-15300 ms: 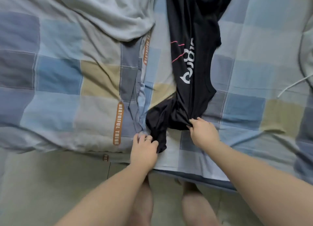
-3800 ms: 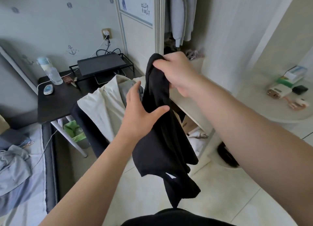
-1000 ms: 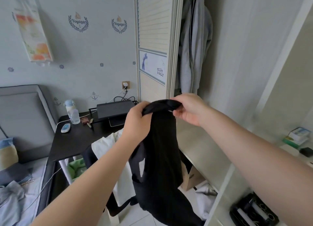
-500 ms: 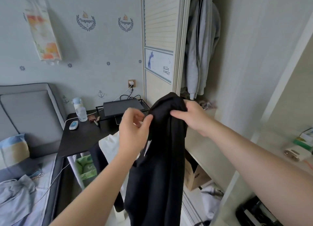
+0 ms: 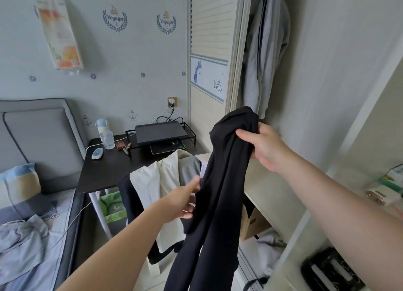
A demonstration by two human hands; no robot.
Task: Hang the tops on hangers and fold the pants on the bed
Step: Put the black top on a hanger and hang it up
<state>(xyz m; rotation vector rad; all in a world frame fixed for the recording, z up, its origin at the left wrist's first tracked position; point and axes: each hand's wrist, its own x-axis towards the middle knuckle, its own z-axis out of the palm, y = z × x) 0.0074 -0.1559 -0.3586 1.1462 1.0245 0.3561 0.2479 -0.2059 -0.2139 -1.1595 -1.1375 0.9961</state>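
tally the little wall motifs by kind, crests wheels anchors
voyager crests: 2
ship wheels: 4
anchors: 2
total: 8
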